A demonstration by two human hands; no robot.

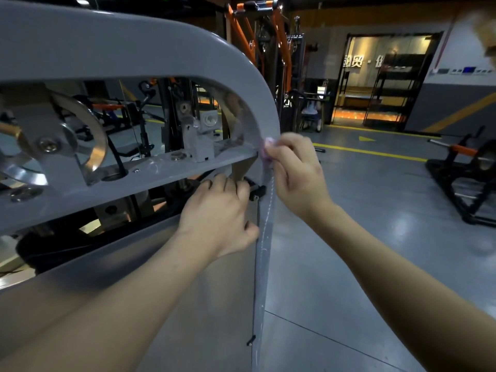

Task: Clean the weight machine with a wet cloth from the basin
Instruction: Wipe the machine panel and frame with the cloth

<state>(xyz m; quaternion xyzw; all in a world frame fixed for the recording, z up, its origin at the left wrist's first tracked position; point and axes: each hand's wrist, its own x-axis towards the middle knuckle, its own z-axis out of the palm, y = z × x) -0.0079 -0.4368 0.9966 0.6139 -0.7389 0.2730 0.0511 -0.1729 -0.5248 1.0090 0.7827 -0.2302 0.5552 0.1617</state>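
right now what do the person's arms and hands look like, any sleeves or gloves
No gloves on the left hand or the right hand, and no rings, watch or wristband. The left arm and right arm are bare down to the picture's edge; no sleeve is in view.

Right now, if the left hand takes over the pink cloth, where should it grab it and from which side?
Probably the wad of pink cloth bulging above the right hand's fingers, pinched from above. It is pressed against the grey frame's edge, so the frame blocks the left side and the right hand covers the rest.
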